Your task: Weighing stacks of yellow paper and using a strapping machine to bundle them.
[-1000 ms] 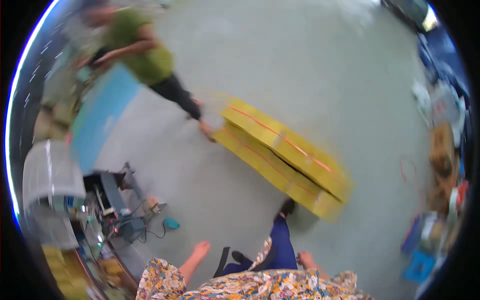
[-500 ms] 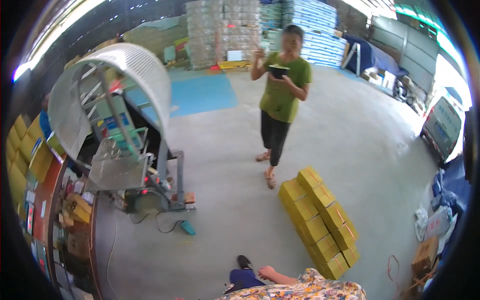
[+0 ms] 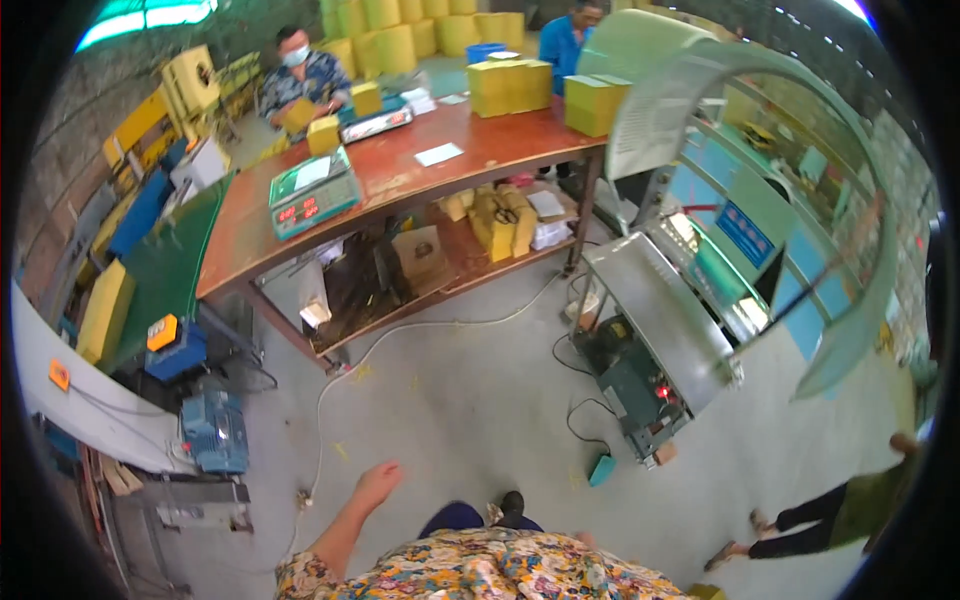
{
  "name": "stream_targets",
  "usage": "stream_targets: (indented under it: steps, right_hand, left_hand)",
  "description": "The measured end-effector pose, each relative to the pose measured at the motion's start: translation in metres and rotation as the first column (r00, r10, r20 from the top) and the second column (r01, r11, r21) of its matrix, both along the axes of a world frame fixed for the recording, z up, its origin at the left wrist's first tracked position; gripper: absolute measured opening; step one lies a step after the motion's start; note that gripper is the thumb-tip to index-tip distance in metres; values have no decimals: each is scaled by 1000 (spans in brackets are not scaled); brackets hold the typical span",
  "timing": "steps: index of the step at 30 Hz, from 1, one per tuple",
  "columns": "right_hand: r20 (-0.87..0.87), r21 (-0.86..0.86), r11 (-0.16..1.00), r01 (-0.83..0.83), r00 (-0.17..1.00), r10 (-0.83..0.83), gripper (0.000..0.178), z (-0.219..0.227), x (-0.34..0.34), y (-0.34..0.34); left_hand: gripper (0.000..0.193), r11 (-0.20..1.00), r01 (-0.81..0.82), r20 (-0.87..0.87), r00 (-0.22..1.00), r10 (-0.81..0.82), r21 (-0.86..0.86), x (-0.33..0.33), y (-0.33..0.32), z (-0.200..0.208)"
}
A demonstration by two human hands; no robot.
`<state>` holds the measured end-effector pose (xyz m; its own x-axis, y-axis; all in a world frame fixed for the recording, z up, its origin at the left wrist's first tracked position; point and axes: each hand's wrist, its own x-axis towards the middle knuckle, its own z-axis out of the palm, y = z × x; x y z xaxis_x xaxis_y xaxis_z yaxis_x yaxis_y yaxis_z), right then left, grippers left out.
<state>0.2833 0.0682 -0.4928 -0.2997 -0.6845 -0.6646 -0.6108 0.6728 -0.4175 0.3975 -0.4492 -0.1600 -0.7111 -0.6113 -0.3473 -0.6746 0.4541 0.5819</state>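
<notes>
My left hand (image 3: 378, 484) hangs in front of me over the grey floor, loosely bent and with nothing in it. It is nearest to a white cable (image 3: 322, 425) on the floor. Only a small blurred part of my right hand (image 3: 587, 540) shows beside my flowered top (image 3: 480, 568); its fingers are hidden. Ahead stands a long table (image 3: 400, 178) with a red-brown top. On it are a green weighing scale (image 3: 313, 195) with a lit red display, a white sheet (image 3: 439, 154) and stacks of yellow packs (image 3: 510, 88).
Two people (image 3: 305, 80) (image 3: 568, 45) sit behind the table. At right stands a strapping machine (image 3: 660, 310) with a large arch and a teal foot pedal (image 3: 601, 470). A blue motor (image 3: 214, 430) sits at left. Another person (image 3: 865, 510) stands at lower right.
My view has swung left, bringing the table and scale ahead. The strapping machine and the person in green now appear at the right; the yellow stack has mostly left view. My left hand has appeared.
</notes>
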Motion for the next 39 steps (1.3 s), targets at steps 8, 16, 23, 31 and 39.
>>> stream_targets:
  steps: [8, 16, 23, 31, 39]
  right_hand:
    - [150, -202, 428, 881, 459, -876, 14, 89, -340, -87]
    - [508, 29, 175, 984, 136, -850, 29, 157, -402, -333]
    - [845, 118, -197, 973, -203, -495, 27, 192, -500, -348]
    - [703, 73, -51, 996, -87, -706, 29, 234, -666, -344]
    - [741, -222, 82, 972, 222, -634, 30, 333, -835, -359]
  left_hand:
    - [25, 687, -315, 264, 947, 182, 655, -107, -69, -36]
    - [39, 970, 172, -212, 968, -135, 170, -425, -209, -7]
    - [34, 879, 473, -487, 782, -388, 59, -679, -178, 117]
    - [55, 704, 194, -378, 731, -568, -683, -869, -199, 124]
    - [75, 616, 323, -93, 833, -546, -718, -965, -214, 94]
